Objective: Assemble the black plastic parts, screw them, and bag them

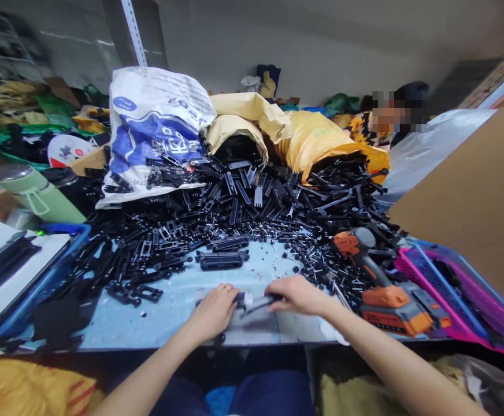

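Near the front of the blue work surface (165, 315), my left hand (216, 311) is closed around a black plastic part, whose ends show beside the fingers. My right hand (297, 296) is closed on a slim black bar (258, 304) that points toward the left hand. Motion blur hides whether the two pieces touch. Just beyond my hands lie two long black assembled parts (222, 260), side by side. Behind them spreads a heap of black plastic parts (243, 199), with loose screws (312, 254) scattered at its right.
An orange and grey cordless drill (386, 294) lies at right, beside pink and blue baskets (443, 289). Spilling bags, one white and blue (156, 115) and one yellow (321, 138), stand behind the heap. At left are a green bottle (39, 193) and a blue tray (76, 231). Another person (373, 124) is beyond.
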`<act>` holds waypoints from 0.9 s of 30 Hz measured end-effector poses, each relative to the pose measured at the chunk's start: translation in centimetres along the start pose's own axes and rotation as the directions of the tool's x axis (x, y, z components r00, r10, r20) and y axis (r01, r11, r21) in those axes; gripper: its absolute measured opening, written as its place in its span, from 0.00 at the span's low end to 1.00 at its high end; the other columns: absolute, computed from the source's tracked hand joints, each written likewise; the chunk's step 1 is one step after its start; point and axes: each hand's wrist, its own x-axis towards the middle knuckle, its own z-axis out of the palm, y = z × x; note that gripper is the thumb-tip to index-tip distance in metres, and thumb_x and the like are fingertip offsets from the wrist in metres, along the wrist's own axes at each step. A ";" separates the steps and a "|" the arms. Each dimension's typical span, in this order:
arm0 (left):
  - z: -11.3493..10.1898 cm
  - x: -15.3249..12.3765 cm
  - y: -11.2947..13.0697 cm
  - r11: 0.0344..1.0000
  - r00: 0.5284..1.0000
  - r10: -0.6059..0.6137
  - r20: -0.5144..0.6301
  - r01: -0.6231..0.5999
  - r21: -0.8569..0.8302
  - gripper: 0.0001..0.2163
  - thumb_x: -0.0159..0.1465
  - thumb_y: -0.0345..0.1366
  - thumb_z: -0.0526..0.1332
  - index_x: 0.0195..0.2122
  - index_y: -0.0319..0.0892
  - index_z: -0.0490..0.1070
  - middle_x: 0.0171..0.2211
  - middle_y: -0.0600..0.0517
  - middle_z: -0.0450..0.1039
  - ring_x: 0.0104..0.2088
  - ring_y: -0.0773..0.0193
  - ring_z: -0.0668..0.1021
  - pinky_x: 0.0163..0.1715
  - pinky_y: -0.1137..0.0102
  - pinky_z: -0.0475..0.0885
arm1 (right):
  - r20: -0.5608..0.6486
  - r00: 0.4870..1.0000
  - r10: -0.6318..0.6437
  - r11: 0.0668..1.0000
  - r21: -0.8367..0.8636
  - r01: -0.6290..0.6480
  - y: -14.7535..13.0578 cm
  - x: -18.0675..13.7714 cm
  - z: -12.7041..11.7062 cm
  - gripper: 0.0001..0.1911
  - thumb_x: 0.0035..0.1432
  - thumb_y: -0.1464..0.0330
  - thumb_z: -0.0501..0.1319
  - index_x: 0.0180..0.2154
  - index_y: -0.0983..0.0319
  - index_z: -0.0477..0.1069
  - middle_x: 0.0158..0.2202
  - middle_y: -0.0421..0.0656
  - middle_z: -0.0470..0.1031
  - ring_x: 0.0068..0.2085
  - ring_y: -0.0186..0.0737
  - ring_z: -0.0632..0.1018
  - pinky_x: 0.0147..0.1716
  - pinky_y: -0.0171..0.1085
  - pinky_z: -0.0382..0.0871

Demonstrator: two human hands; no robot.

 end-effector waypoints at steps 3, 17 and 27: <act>-0.5 0.3 0.4 1.000 0.999 0.007 0.047 -0.006 -0.016 0.17 0.62 0.32 0.47 0.52 0.42 0.59 0.45 0.46 0.65 0.47 0.58 0.66 0.47 0.63 0.61 | 0.130 0.991 0.036 0.973 -0.231 -0.004 -2.0 -1.4 3.1 0.20 0.58 0.52 0.50 0.37 0.61 0.68 0.31 0.43 0.72 0.33 0.37 0.73 0.30 0.32 0.59; 0.3 -0.6 1.1 0.999 0.996 0.044 -0.082 -0.046 -0.017 0.18 0.55 0.49 0.57 0.39 0.42 0.61 0.34 0.50 0.68 0.36 0.59 0.71 0.35 0.66 0.64 | -0.037 0.982 0.184 0.886 -0.427 -0.181 -5.8 -1.4 2.8 0.15 0.61 0.57 0.48 0.38 0.59 0.65 0.33 0.45 0.70 0.33 0.41 0.72 0.31 0.36 0.58; -0.3 1.9 2.6 0.990 0.991 0.137 -0.001 -0.136 0.018 0.23 0.56 0.54 0.53 0.44 0.42 0.62 0.41 0.48 0.67 0.42 0.57 0.70 0.39 0.65 0.64 | -0.017 0.996 0.093 0.929 -0.359 -0.093 -2.9 -2.3 3.0 0.19 0.59 0.53 0.48 0.35 0.61 0.66 0.33 0.43 0.69 0.34 0.38 0.70 0.29 0.35 0.57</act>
